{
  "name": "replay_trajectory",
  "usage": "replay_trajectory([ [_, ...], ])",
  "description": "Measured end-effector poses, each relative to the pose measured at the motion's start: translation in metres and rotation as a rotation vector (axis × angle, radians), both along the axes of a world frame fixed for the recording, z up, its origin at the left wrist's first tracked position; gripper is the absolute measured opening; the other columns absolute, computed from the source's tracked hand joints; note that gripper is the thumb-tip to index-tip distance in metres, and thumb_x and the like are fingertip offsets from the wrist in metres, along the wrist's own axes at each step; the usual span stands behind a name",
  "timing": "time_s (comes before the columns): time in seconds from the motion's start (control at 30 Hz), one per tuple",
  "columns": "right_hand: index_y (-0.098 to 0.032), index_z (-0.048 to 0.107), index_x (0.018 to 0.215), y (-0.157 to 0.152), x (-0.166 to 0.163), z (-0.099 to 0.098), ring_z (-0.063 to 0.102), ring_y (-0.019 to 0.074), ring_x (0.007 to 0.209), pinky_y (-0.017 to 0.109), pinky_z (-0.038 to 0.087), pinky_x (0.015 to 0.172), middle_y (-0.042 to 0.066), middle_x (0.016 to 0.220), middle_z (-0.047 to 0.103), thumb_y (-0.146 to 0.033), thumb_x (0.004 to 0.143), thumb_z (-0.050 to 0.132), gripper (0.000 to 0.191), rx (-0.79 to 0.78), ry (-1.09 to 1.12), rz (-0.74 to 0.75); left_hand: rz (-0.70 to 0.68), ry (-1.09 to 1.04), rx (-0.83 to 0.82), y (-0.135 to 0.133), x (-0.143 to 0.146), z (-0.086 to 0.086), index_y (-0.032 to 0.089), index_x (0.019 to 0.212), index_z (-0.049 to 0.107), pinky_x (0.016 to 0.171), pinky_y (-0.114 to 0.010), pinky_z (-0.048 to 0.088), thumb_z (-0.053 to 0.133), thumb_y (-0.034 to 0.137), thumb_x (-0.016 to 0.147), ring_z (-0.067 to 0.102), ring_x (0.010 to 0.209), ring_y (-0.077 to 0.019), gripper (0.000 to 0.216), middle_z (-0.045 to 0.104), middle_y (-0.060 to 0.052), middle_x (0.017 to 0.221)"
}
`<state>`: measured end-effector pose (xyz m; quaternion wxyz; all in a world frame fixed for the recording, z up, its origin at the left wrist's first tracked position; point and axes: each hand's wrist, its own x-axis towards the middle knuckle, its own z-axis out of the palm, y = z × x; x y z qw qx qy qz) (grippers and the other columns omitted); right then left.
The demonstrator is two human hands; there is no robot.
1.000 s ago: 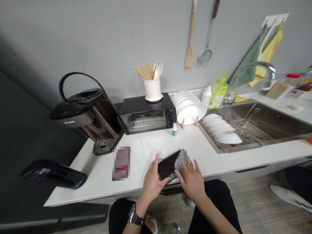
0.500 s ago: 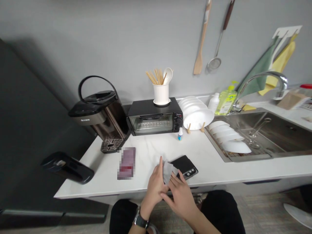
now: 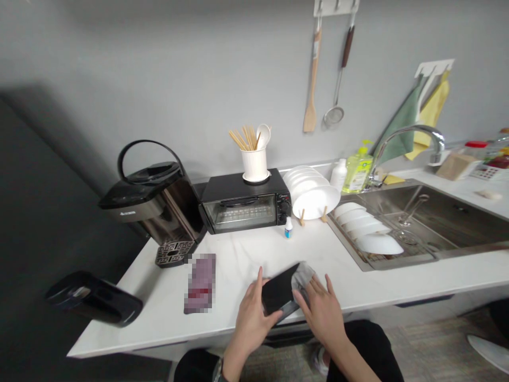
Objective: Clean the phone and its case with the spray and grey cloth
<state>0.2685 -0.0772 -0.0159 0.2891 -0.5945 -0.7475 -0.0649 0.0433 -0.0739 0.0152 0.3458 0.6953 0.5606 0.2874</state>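
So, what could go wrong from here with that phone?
The black phone is held right at the white counter's front edge, so a slip could send it over onto the floor. The grey cloth under the right hand might also drag the phone out of the left hand.

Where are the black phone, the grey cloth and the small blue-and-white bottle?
Black phone (image 3: 279,292): head view, on its dark face.
Grey cloth (image 3: 303,277): head view, on its fold.
Small blue-and-white bottle (image 3: 288,228): head view, on its body.
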Motion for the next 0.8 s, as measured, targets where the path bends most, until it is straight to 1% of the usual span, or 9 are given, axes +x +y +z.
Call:
replay_trajectory([
  [0.1,-0.014,0.074,0.107,0.01,-0.018,0.004,0.071,0.039,0.124,0.064,0.041,0.12,0.021,0.119,0.078,-0.049,0.105,0.056,0.039,0.032,-0.032,-0.006,-0.007,-0.006,0.005,-0.001,0.0,0.001,0.024,0.172,0.008,0.126,-0.048,0.037,0.077,0.027,0.081,0.053,0.142,-0.0298,0.114,0.057,-0.013,0.153],
  [0.17,-0.014,0.075,0.11,0.009,-0.034,0.008,0.071,0.0384,0.122,0.063,0.042,0.12,0.021,0.117,0.079,-0.055,0.102,0.06,0.044,0.047,-0.013,0.04,-0.004,-0.004,0.006,-0.001,-0.001,0.001,0.026,0.172,0.01,0.126,-0.049,0.037,0.074,0.024,0.08,0.053,0.142,-0.0299,0.112,0.057,-0.012,0.153],
  [0.23,-0.016,0.076,0.111,0.002,-0.051,0.011,0.072,0.0372,0.121,0.062,0.041,0.122,0.019,0.114,0.08,-0.06,0.099,0.063,0.048,0.028,0.04,0.129,-0.015,-0.001,0.009,-0.001,-0.002,-0.002,0.024,0.172,0.009,0.126,-0.048,0.038,0.07,0.022,0.08,0.052,0.143,-0.0302,0.11,0.056,-0.014,0.155],
  [0.33,-0.018,0.076,0.112,-0.016,-0.071,0.014,0.07,0.0351,0.125,0.062,0.035,0.127,0.016,0.114,0.08,-0.059,0.098,0.064,0.046,-0.057,0.133,0.275,-0.028,0.01,0.008,0.0,-0.003,-0.008,0.019,0.172,0.0,0.126,-0.047,0.038,0.066,0.018,0.077,0.049,0.147,-0.0307,0.115,0.051,-0.018,0.16],
  [0.4,-0.019,0.074,0.123,-0.03,-0.074,0.012,0.069,0.034,0.129,0.061,0.033,0.128,0.014,0.119,0.08,-0.058,0.099,0.065,0.047,-0.09,0.172,0.328,-0.006,0.028,-0.002,0.001,-0.002,-0.012,0.017,0.172,-0.006,0.126,-0.047,0.038,0.064,0.012,0.072,0.05,0.147,-0.0309,0.122,0.05,-0.019,0.161],
  [0.47,-0.021,0.068,0.136,-0.042,-0.067,0.007,0.069,0.0331,0.129,0.062,0.034,0.128,0.012,0.126,0.079,-0.056,0.1,0.064,0.051,-0.084,0.183,0.333,0.015,0.035,0.0,0.0,-0.001,-0.014,0.018,0.171,-0.008,0.125,-0.046,0.039,0.062,0.009,0.068,0.051,0.146,-0.0307,0.125,0.053,-0.018,0.159],
  [0.53,-0.025,0.066,0.14,-0.051,-0.051,0.001,0.07,0.0318,0.128,0.062,0.036,0.126,0.01,0.131,0.077,-0.05,0.101,0.063,0.046,-0.067,0.15,0.317,0.026,0.027,0.014,-0.001,0.001,-0.012,0.017,0.171,-0.006,0.125,-0.046,0.039,0.063,0.009,0.068,0.051,0.145,-0.0305,0.124,0.054,-0.017,0.158],
  [0.7,-0.027,0.069,0.133,-0.05,-0.001,-0.007,0.07,0.0316,0.128,0.061,0.042,0.122,0.008,0.133,0.077,-0.043,0.104,0.06,0.034,-0.036,0.012,0.184,0.025,-0.01,0.017,-0.002,0.002,-0.003,0.02,0.172,0.0,0.125,-0.049,0.038,0.073,0.026,0.079,0.053,0.143,-0.0318,0.119,0.057,-0.015,0.154],
  [0.8,-0.025,0.073,0.116,-0.033,0.015,-0.005,0.071,0.0315,0.126,0.062,0.038,0.124,0.009,0.124,0.079,-0.043,0.107,0.055,0.027,-0.039,0.002,0.097,0.018,-0.011,0.014,-0.001,0.002,0.0,0.021,0.172,0.004,0.125,-0.051,0.038,0.076,0.029,0.08,0.054,0.142,-0.0327,0.118,0.058,-0.015,0.153],
])
